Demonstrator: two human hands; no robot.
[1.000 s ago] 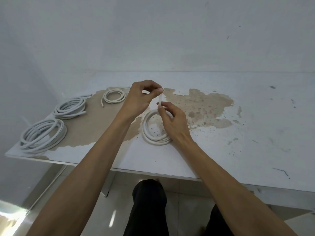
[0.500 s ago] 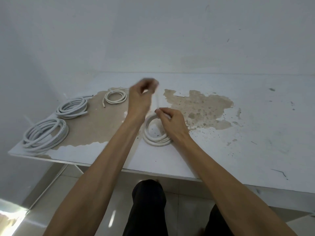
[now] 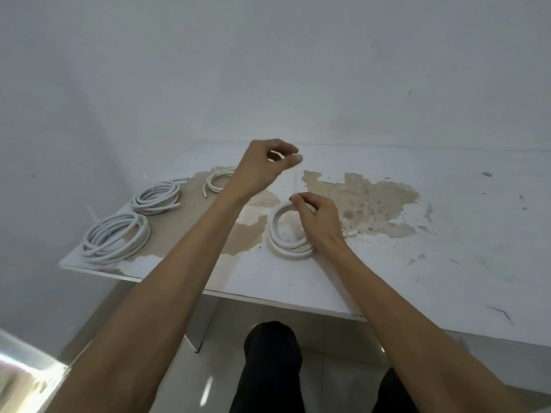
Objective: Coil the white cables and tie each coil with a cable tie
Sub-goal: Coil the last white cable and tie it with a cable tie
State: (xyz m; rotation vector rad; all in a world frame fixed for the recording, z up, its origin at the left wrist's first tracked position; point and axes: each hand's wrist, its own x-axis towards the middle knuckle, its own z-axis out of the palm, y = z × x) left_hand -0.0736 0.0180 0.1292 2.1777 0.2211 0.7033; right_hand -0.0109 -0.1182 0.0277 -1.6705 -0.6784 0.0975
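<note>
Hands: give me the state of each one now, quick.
Left hand: raised, pinching the top end of the thin cable tie.
Right hand: pinching the tie's lower end at the cable coil.

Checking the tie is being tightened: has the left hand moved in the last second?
Yes. The left hand has risen away from the coil on the table.

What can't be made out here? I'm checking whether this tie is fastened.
Head view only:
- Cable tie: thin, pale, blurred; its lock is unreadable.
- Far side of the coil: hidden under the right hand.
- Left hand grip: fingertips blurred.
- Ties on the far small coil: too small.
</note>
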